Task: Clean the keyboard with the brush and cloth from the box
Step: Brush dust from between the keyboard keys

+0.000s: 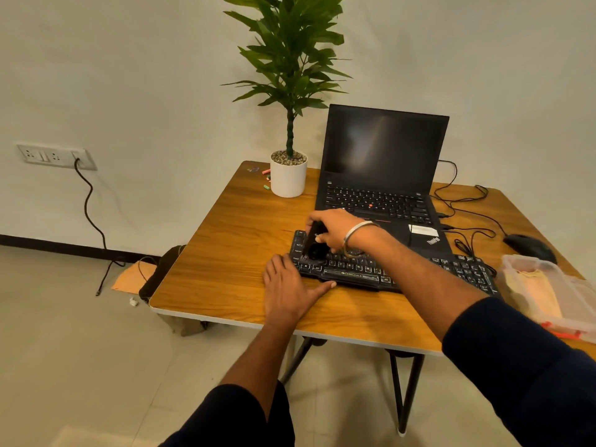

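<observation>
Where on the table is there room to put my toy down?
Bare wood lies left of the keyboard, in front of the plant pot. The right side is crowded: cables, mouse, plastic box.

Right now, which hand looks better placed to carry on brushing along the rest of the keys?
The right hand, probably. It grips the brush, whose tip is down on the left end of the keyboard. The left hand lies flat at the keyboard's near left corner, seemingly steadying it.
</observation>
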